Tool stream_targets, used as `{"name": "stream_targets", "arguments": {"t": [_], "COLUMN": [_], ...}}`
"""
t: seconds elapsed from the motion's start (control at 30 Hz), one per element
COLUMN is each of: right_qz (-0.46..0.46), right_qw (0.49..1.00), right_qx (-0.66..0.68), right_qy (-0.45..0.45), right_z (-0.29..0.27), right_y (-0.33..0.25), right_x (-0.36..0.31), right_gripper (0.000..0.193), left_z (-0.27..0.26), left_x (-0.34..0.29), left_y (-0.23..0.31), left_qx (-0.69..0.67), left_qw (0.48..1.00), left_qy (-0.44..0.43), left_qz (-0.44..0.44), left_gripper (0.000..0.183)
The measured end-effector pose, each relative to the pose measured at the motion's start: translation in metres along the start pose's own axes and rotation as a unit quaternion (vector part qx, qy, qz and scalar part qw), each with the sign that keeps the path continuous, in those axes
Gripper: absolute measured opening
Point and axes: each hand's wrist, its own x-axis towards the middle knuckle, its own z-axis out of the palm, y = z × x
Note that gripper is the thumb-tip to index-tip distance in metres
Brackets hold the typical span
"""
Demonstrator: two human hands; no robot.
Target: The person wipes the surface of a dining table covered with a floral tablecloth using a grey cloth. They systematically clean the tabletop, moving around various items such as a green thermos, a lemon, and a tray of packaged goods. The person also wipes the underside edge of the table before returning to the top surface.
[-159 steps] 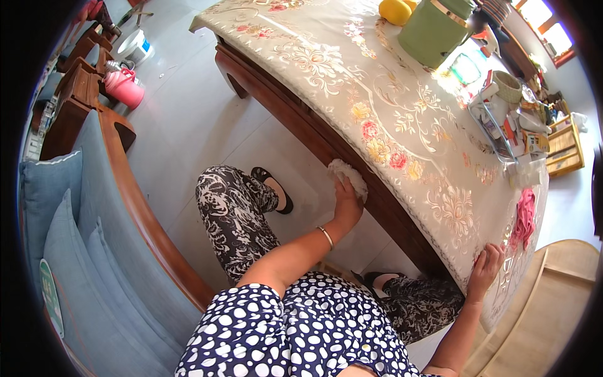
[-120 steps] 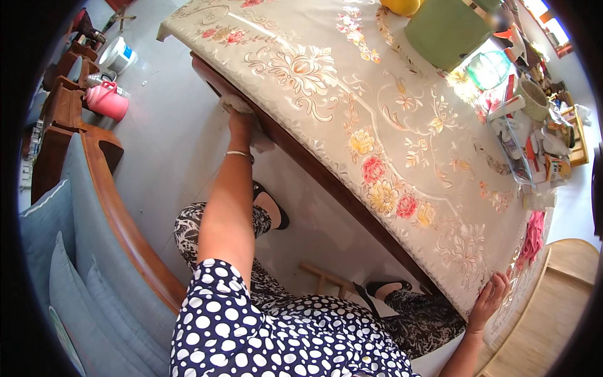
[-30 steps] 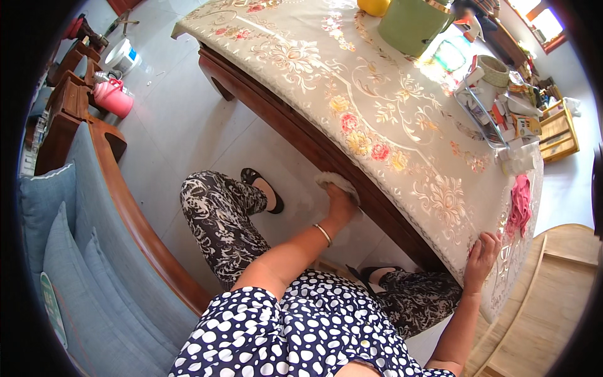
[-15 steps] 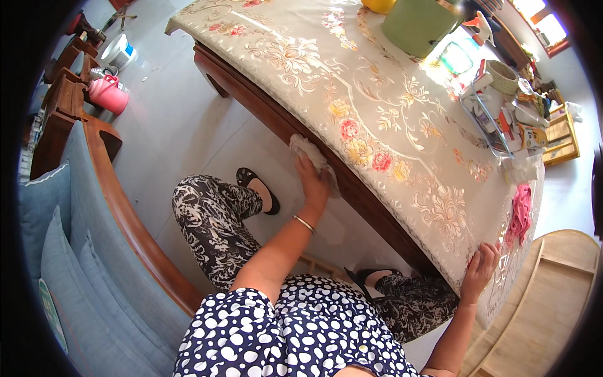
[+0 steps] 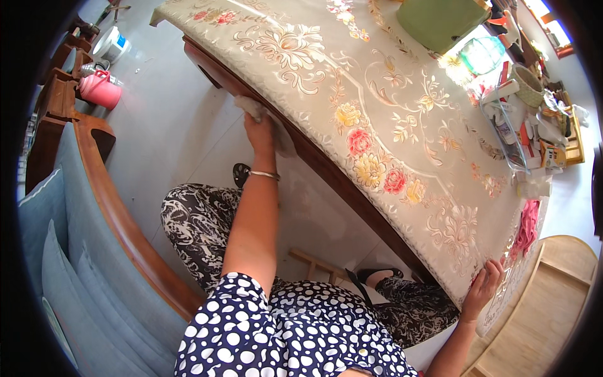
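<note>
L fingers (image 5: 253, 117) hold wht cloth (image 5: 245, 104) at wood tbl side (image 5: 308, 152); R fingers (image 5: 494, 271) loosely spread on tblcloth (image 5: 402, 154).

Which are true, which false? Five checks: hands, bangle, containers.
1. The left hand holds a crumpled whitish cloth at the dark brown wooden table apron. True.
2. The right hand grips the crumpled pink cloth. False: it rests at the edge of the beige floral tablecloth.
3. The green cylindrical container stands on the tablecloth. True.
4. The pink handled container stands on the tablecloth. False: it stands on the pale grey floor.
5. The silvery bangle is on the right wrist. False: it is on the left.
</note>
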Motion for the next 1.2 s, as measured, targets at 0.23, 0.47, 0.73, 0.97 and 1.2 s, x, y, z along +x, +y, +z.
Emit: {"name": "stream_targets", "arguments": {"t": [0.23,0.47,0.73,0.97,1.2], "right_qz": [-0.003,-0.005,-0.011,-0.009,-0.014], "right_qw": [1.000,1.000,1.000,1.000,1.000], "right_qx": [-0.012,-0.001,0.006,0.008,0.015], "right_qy": [-0.006,-0.002,0.011,0.012,0.021], "right_z": [0.000,0.000,0.000,0.001,0.001], "right_y": [0.007,0.005,-0.001,0.003,-0.001], "right_x": [-0.003,-0.001,0.000,-0.001,-0.001], "right_gripper": [0.017,0.017,0.015,0.015,0.015], "left_z": [-0.019,-0.029,-0.012,-0.010,-0.016], "left_x": [0.091,0.076,-0.042,-0.142,-0.232], "left_y": [0.016,0.000,0.000,0.006,-0.008], "left_qx": [-0.064,0.006,0.150,0.048,0.040], "left_qw": [0.988,0.996,0.982,0.973,0.922], "left_qy": [0.009,-0.006,-0.038,-0.130,-0.332], "left_qz": [-0.141,-0.088,-0.112,-0.186,-0.195], "left_gripper": [0.058,0.057,0.056,0.058,0.066]}}
